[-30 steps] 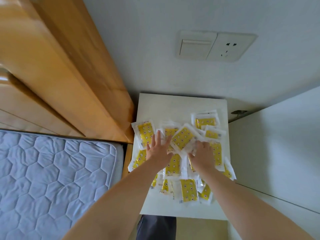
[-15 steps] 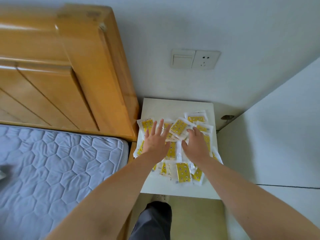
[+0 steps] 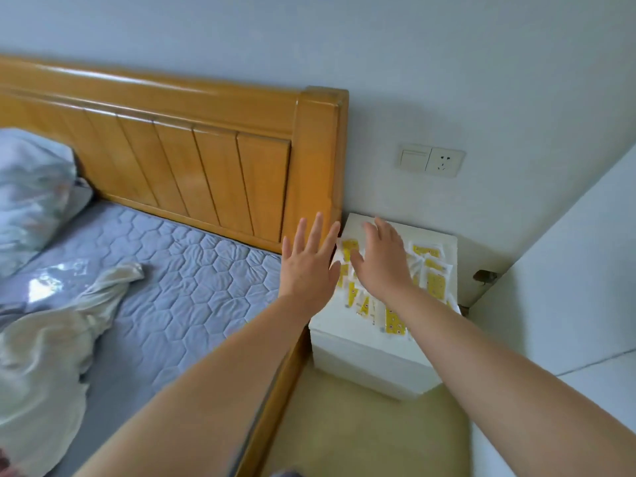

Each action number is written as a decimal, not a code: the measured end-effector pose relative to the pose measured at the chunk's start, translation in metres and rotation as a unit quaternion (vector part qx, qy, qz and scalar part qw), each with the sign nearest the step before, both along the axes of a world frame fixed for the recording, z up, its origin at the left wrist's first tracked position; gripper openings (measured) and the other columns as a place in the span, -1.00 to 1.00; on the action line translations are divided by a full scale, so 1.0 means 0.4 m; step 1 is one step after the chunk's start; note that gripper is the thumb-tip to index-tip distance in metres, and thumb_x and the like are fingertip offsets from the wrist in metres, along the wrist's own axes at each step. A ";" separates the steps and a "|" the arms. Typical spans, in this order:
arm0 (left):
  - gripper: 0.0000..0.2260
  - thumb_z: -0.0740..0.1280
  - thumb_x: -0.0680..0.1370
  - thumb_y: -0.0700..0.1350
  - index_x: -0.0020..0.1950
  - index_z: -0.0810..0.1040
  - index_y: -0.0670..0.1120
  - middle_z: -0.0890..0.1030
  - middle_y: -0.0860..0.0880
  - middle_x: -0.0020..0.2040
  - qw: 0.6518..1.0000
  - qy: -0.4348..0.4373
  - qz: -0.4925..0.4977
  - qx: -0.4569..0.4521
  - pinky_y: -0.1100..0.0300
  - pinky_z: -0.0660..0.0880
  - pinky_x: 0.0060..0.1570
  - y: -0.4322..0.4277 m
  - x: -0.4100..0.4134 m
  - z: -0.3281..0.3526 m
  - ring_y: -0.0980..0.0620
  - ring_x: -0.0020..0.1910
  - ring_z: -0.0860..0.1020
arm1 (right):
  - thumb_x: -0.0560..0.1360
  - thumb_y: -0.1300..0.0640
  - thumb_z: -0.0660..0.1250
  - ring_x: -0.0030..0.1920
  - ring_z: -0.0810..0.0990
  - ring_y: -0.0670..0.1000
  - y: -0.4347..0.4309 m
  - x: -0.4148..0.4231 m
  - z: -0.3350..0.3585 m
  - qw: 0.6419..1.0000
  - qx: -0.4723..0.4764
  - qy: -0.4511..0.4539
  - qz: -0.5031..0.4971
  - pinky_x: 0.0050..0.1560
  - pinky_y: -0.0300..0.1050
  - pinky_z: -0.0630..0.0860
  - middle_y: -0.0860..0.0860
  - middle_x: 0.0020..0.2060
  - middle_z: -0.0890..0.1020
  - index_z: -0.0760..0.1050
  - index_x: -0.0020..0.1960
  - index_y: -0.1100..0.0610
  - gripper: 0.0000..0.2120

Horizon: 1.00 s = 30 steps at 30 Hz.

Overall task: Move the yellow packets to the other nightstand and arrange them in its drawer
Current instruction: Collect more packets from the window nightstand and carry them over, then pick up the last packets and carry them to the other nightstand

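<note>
2 bare forearms stretch forward side by side. The left hand is raised with fingers straight and spread, holding nothing, beside the headboard post, and the right hand is flat, fingers relaxed and empty, above the yellow packets. These lie scattered on top of the white nightstand; the right hand and wrist hide several, and blur leaves it unclear whether either palm touches them.

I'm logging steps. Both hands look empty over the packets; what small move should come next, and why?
Probably lower the left hand and right hand onto the packets and gather them into one stack. Both hover open, holding nothing, and the packets lie scattered over the nightstand.
</note>
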<state>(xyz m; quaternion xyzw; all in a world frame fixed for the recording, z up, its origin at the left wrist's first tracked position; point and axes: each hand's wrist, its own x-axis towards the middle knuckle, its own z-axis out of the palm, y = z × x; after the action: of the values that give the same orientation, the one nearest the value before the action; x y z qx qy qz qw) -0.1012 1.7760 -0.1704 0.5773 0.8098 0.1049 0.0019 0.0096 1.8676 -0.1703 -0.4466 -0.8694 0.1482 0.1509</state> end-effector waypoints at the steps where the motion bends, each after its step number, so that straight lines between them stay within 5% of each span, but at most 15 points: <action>1: -0.44 0.07 0.65 0.06 0.57 -0.16 0.10 -0.23 0.00 0.58 1.000 0.001 0.017 0.011 -0.12 -0.15 0.48 -0.042 -0.016 0.028 -0.09 0.54 -0.26 | 0.58 0.02 0.18 0.50 0.07 0.15 -0.034 -0.019 0.027 1.000 0.018 0.001 0.017 0.48 0.07 0.05 0.16 0.50 0.13 0.17 0.47 0.19 -0.48; 14: -0.41 0.04 0.64 0.10 0.56 -0.24 0.09 -0.30 -0.04 0.56 0.945 0.095 0.292 0.114 -0.15 -0.18 0.46 -0.911 -0.277 0.306 -0.11 0.53 -0.29 | 0.59 0.01 0.13 0.53 -0.03 0.15 -0.803 -0.379 0.351 0.941 0.205 0.055 0.262 0.46 0.21 -0.02 0.17 0.52 0.05 0.10 0.51 0.19 -0.45; 22: -0.41 0.07 0.64 0.08 0.57 -0.19 0.09 -0.28 -0.03 0.57 0.893 0.147 0.406 0.124 -0.19 -0.19 0.47 -1.598 -0.364 0.436 -0.12 0.53 -0.28 | 0.43 0.03 0.37 0.42 0.30 0.25 -1.460 -0.559 0.436 0.875 0.307 0.082 0.365 0.32 0.32 0.25 0.25 0.39 0.35 0.34 0.37 0.25 -0.42; 30: -0.35 0.35 0.49 0.08 0.52 0.20 -0.02 0.22 -0.18 0.52 0.806 0.258 0.515 0.134 -0.33 0.25 0.30 -2.070 -0.423 0.492 -0.26 0.48 0.22 | 0.37 0.03 0.41 0.37 0.38 0.27 -1.918 -0.702 0.549 0.788 0.341 0.185 0.479 0.28 0.34 0.31 0.25 0.36 0.40 0.38 0.33 0.24 -0.40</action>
<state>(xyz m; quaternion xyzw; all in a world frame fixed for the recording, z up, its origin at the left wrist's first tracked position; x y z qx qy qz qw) -0.2702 0.9481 0.0264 0.0755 0.9366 0.0454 -0.3390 -0.2711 1.1006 0.0492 0.1431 -0.9212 -0.0251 0.3609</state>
